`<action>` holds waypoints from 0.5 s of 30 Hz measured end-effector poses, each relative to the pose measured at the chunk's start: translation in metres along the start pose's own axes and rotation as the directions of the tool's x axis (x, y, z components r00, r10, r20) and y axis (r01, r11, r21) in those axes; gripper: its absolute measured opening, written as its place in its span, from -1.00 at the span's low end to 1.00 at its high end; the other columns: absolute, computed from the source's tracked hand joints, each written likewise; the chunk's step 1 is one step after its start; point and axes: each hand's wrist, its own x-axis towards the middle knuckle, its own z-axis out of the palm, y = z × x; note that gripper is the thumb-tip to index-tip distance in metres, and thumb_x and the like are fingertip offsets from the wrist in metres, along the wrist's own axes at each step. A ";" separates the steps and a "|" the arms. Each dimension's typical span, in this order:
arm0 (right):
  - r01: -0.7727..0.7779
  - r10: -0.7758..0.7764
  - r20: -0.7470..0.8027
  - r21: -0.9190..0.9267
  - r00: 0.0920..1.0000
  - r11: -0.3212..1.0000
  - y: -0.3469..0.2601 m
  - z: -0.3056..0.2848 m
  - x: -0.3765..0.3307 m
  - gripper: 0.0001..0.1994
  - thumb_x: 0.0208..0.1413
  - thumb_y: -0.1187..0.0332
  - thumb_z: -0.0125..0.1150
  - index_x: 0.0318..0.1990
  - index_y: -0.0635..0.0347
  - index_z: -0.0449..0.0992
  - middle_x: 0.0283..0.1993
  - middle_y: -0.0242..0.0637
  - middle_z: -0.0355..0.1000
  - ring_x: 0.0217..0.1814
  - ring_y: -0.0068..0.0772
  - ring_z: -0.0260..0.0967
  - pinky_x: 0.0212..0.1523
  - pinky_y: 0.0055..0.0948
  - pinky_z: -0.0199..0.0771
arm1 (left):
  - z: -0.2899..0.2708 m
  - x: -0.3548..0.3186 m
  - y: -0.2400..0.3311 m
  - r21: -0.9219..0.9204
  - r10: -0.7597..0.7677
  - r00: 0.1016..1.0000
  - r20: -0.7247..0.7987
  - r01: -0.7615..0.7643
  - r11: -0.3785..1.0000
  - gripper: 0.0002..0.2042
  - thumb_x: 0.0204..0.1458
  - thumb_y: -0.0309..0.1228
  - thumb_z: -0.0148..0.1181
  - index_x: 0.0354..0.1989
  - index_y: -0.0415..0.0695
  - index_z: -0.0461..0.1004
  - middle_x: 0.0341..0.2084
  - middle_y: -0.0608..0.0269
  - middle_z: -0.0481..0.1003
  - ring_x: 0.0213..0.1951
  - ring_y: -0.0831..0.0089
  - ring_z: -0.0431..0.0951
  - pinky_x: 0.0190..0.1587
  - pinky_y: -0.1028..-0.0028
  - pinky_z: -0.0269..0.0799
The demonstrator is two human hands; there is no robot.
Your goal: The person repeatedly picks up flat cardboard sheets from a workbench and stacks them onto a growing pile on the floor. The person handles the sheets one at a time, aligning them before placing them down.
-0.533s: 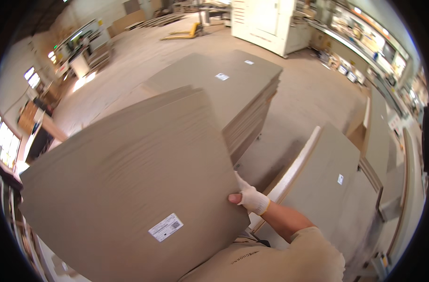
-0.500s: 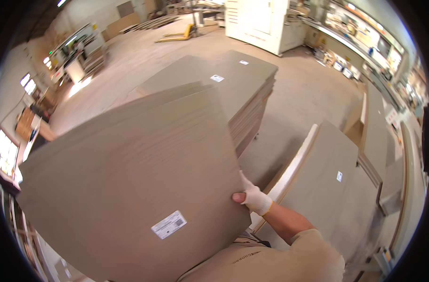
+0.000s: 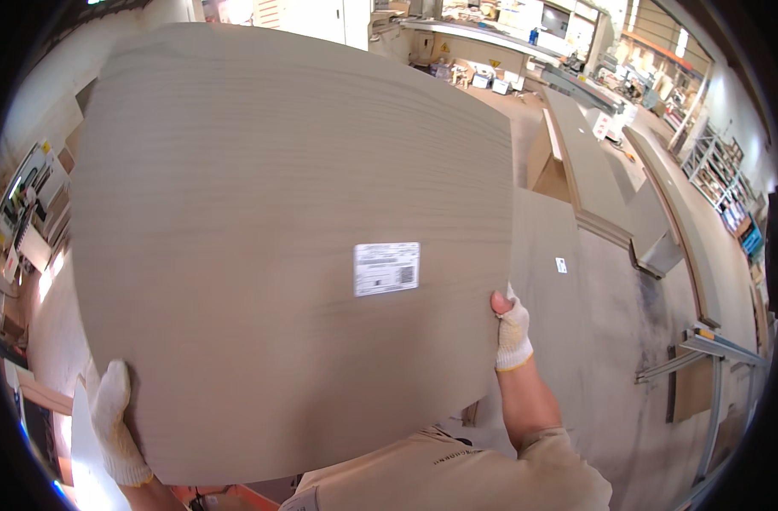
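A large grey-brown wood panel (image 3: 261, 196) with a white printed label (image 3: 386, 269) fills most of the view, held up in front of me by its two sides. My right hand (image 3: 513, 328), in a white glove that leaves the thumb tip bare, grips its right edge with the thumb on the near face; the other fingers are hidden behind. At the lower left edge my left hand (image 3: 115, 417), also white-gloved, is closed round the panel's side. Part of that hand's fingers is out of sight.
Right of the panel lies another labelled grey board (image 3: 547, 255). Further right stand long boards (image 3: 593, 170) and a metal frame (image 3: 717, 375). A long machine bench (image 3: 483, 43) runs along the back. Another machine (image 3: 35, 204) stands at the far left.
My view has swung to the right, and the panel has turned with me, rising over the stacked boards behind. My left hand has come into view on its left edge. The right hand keeps its grip.
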 end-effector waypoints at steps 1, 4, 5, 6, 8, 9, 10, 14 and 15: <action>0.030 -0.029 -0.026 0.015 0.999 0.999 -0.001 -0.004 0.005 -0.23 0.23 0.28 0.44 0.54 0.17 0.19 0.32 -0.17 0.46 0.27 -0.16 0.51 0.24 -0.16 0.59 | 0.016 0.018 0.005 0.017 0.008 0.999 0.037 -0.008 1.000 -0.52 0.24 -0.14 0.28 0.23 -0.19 0.53 -0.03 0.26 0.58 0.00 0.47 0.56 0.12 0.46 0.46; 0.083 -0.077 -0.133 0.043 0.988 0.996 -0.003 -0.026 0.028 -0.32 0.24 0.29 0.38 0.47 0.23 0.29 0.31 -0.14 0.49 0.26 -0.11 0.53 0.20 -0.10 0.64 | 0.070 0.060 0.025 0.067 0.015 0.989 0.144 -0.025 0.997 -0.57 0.23 -0.22 0.30 0.18 -0.23 0.57 -0.07 0.33 0.59 -0.04 0.53 0.58 0.08 0.47 0.47; 0.088 -0.083 -0.157 0.027 0.984 0.996 -0.004 -0.035 0.038 -0.36 0.25 0.26 0.37 0.44 0.24 0.33 0.31 -0.14 0.49 0.25 -0.09 0.53 0.18 -0.10 0.64 | 0.090 0.070 0.032 0.076 0.022 0.982 0.189 -0.037 0.996 -0.60 0.24 -0.24 0.30 0.15 -0.23 0.59 -0.09 0.35 0.60 -0.06 0.54 0.58 0.07 0.48 0.48; 0.074 -0.070 -0.179 0.018 0.981 0.997 -0.006 -0.044 0.051 -0.39 0.26 0.24 0.36 0.40 0.26 0.36 0.31 -0.13 0.49 0.24 -0.08 0.53 0.17 -0.09 0.64 | 0.109 0.081 0.040 0.094 0.002 0.969 0.249 -0.026 0.995 -0.61 0.24 -0.25 0.30 0.13 -0.24 0.60 -0.10 0.35 0.61 -0.07 0.56 0.59 0.05 0.50 0.48; 0.083 -0.078 -0.193 0.022 0.978 0.996 -0.009 -0.058 0.083 -0.44 0.28 0.17 0.33 0.34 0.27 0.42 0.30 -0.13 0.50 0.24 -0.06 0.53 0.17 -0.08 0.64 | 0.149 0.110 0.056 0.088 -0.049 0.930 0.364 0.018 0.996 -0.61 0.24 -0.28 0.32 0.14 -0.27 0.61 -0.12 0.32 0.64 -0.11 0.56 0.62 0.00 0.52 0.51; 0.107 -0.098 -0.192 0.034 0.977 0.994 -0.012 -0.063 0.100 -0.45 0.30 0.13 0.31 0.32 0.28 0.45 0.30 -0.12 0.50 0.24 -0.05 0.52 0.18 -0.06 0.62 | 0.170 0.126 0.063 0.015 -0.056 0.875 0.480 0.056 0.998 -0.59 0.24 -0.30 0.34 0.18 -0.28 0.59 -0.12 0.29 0.65 -0.13 0.56 0.64 -0.03 0.52 0.54; 0.128 -0.114 -0.209 0.054 0.971 0.990 -0.017 -0.068 0.119 -0.46 0.32 0.08 0.29 0.29 0.28 0.47 0.30 -0.12 0.50 0.25 -0.05 0.52 0.19 -0.05 0.61 | 0.193 0.138 0.065 0.062 -0.056 0.879 0.473 0.030 0.998 -0.63 0.25 -0.29 0.34 0.12 -0.27 0.62 -0.16 0.30 0.66 -0.17 0.57 0.64 -0.07 0.53 0.55; 0.110 -0.092 -0.217 0.072 0.972 0.991 -0.042 -0.079 0.208 -0.41 0.37 -0.04 0.18 0.35 0.22 0.44 0.33 -0.11 0.48 0.30 -0.03 0.48 0.30 0.00 0.51 | 0.296 0.230 0.072 0.096 0.033 0.753 0.658 -0.128 0.987 -0.66 0.21 -0.21 0.38 -0.01 -0.22 0.69 -0.23 0.34 0.68 -0.27 0.61 0.66 -0.20 0.54 0.58; 0.111 -0.094 -0.222 0.067 0.971 0.992 -0.046 -0.083 0.229 -0.41 0.37 -0.03 0.17 0.36 0.21 0.44 0.34 -0.12 0.48 0.31 -0.03 0.47 0.30 0.00 0.51 | 0.322 0.255 0.071 0.132 -0.013 0.731 0.682 -0.105 0.986 -0.64 0.19 -0.19 0.39 -0.01 -0.21 0.69 -0.23 0.34 0.69 -0.27 0.62 0.66 -0.22 0.55 0.58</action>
